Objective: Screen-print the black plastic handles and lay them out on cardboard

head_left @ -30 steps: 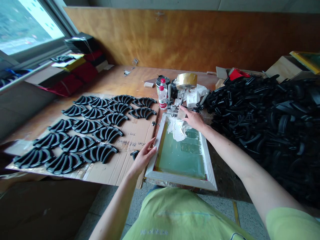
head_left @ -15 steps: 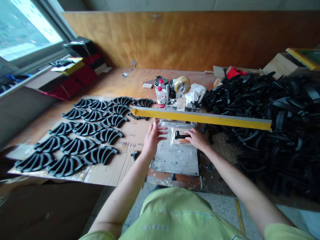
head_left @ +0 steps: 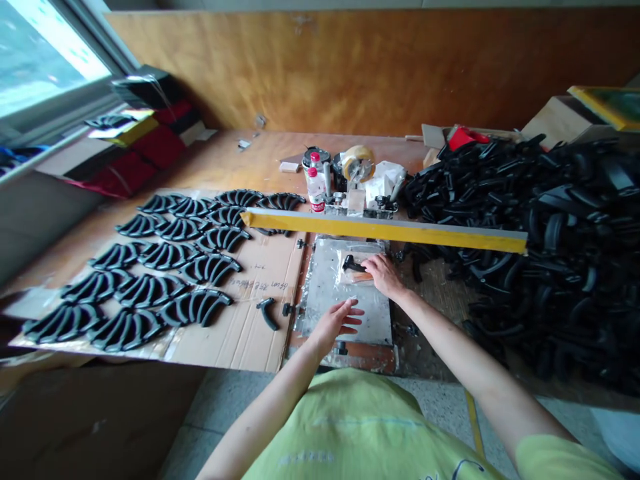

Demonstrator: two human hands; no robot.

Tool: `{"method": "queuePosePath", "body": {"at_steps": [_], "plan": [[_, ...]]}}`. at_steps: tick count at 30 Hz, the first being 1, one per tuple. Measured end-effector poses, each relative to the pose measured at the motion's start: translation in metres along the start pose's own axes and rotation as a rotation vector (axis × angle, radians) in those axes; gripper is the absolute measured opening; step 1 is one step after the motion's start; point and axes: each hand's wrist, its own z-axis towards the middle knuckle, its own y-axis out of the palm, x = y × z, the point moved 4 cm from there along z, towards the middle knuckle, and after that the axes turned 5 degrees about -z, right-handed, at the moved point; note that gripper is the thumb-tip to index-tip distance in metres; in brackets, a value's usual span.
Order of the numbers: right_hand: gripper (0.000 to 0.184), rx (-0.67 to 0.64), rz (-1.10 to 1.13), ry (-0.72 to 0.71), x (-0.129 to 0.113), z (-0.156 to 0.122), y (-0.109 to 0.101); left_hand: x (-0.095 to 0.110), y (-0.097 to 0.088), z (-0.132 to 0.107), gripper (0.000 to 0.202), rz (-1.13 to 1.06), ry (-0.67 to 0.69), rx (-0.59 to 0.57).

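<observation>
My right hand (head_left: 384, 275) has its fingers closed on the end of a black curved plastic handle (head_left: 353, 264). The handle lies on a small block wrapped in clear plastic (head_left: 345, 277), on a grey metal plate (head_left: 320, 300). My left hand (head_left: 337, 325) is open and holds nothing, fingers stretched above the near part of the plate. A single black handle (head_left: 270, 313) lies on the cardboard left of the plate. Just beyond my hands, a long yellow bar with a grey upper face (head_left: 385, 231) spans the plate.
Rows of fanned black handles (head_left: 150, 291) cover the cardboard (head_left: 250, 287) at left. A large heap of black handles (head_left: 540, 220) fills the right side. Behind the bar stand red-capped bottles (head_left: 316, 190), a tape roll (head_left: 358, 164) and clamps. Red and black boxes (head_left: 165, 147) sit by the window.
My left hand has moved from the plate's far left edge towards me and right. My right hand stays at the handle on the block. The view has shifted slightly.
</observation>
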Motion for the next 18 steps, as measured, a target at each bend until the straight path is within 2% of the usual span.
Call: {"method": "queuePosePath", "body": {"at_steps": [3, 7, 10, 13, 16, 18], "plan": [[0.029, 0.053, 0.029, 0.018, -0.013, -0.004, 0.0, 0.006, 0.01, 0.01, 0.058, -0.061, 0.037, 0.021], [0.022, 0.0, 0.035, 0.007, -0.034, -0.008, 0.003, 0.013, 0.019, 0.031, 0.06, -0.231, 0.09, 0.035], [0.02, -0.015, 0.071, 0.021, -0.036, -0.009, 0.006, 0.014, 0.019, 0.044, 0.059, -0.244, 0.101, 0.051], [0.022, 0.028, 0.193, 0.088, -0.037, -0.011, 0.005, 0.011, 0.019, 0.051, 0.057, -0.232, 0.114, 0.069], [0.022, 0.087, 0.333, 0.158, -0.056, -0.014, -0.002, 0.011, 0.018, 0.052, 0.049, -0.235, 0.165, 0.102], [0.021, 0.079, 0.434, 0.139, -0.071, -0.015, -0.009, 0.014, 0.011, 0.047, 0.044, -0.197, 0.195, 0.153]]}}
